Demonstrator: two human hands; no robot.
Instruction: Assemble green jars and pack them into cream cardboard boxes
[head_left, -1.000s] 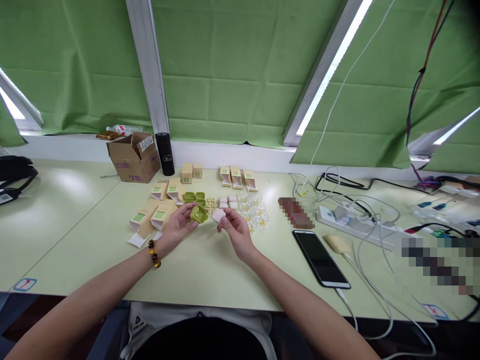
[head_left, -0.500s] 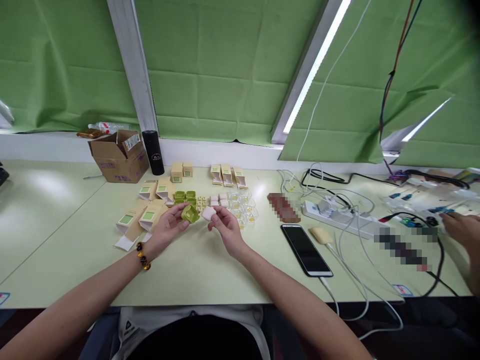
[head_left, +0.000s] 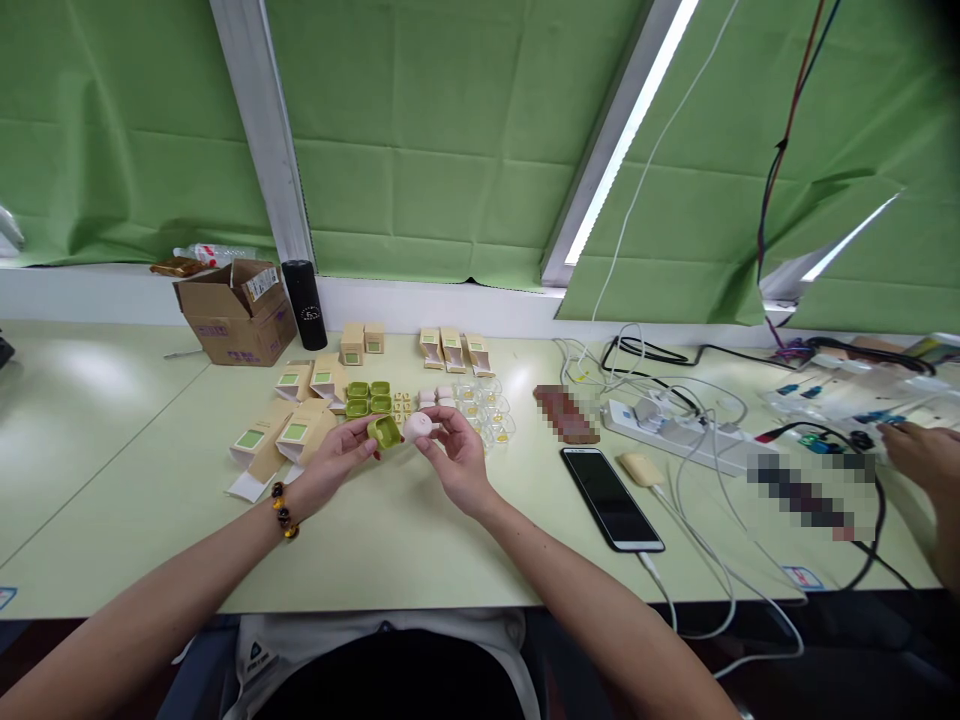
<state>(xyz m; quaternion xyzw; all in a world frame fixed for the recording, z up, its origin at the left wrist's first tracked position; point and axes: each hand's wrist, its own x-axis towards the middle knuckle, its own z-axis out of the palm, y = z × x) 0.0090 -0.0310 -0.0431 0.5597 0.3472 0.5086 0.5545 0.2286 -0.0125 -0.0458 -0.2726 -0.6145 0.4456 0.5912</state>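
Gripping green cup point(head_left: 385, 433) in left hand point(head_left: 334, 462), pale pink piece point(head_left: 417, 427) in right hand point(head_left: 456, 462); not joined yet. Leaves other cups point(head_left: 358, 390), pink blocks point(head_left: 445, 393), clear shells point(head_left: 491, 402) loose mid-frame.

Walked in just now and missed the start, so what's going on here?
A person at a table holds a hollow green piece in the left hand and a pinkish-white piece in the right hand, close together but not joined. Just beyond lie more green pieces, pale pink pieces and clear pieces, with small cartons to the left. Another person's hand is at the far right.
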